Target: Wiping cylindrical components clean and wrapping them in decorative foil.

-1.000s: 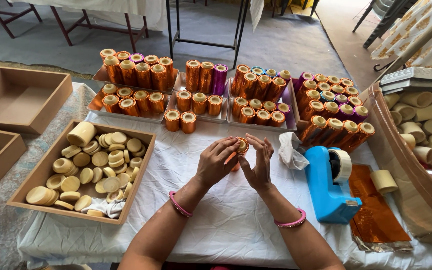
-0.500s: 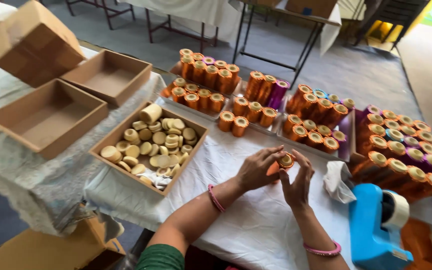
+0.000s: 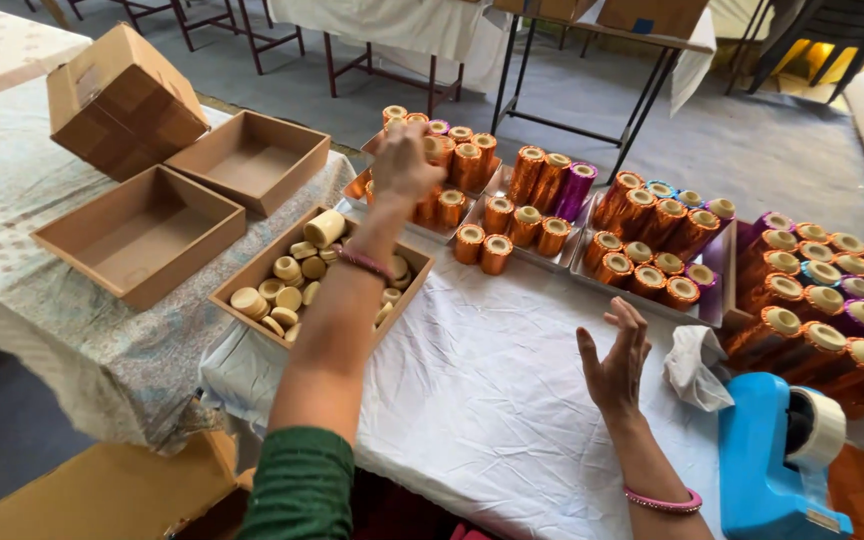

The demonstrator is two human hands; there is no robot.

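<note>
A: Where is the left hand (image 3: 402,160)?
B: Extended over the orange foil-wrapped spools (image 3: 457,165), closed around something indistinct.
A: And the right hand (image 3: 614,362)?
B: Released, empty above the worktop (image 3: 492,400); bare spools (image 3: 282,290) remain boxed.

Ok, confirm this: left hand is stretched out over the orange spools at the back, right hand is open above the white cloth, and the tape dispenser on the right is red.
One thing is wrong: the tape dispenser is blue, not red, as the head view shows. The rest stands: left hand over the orange spools, right hand open above the white cloth.
</note>
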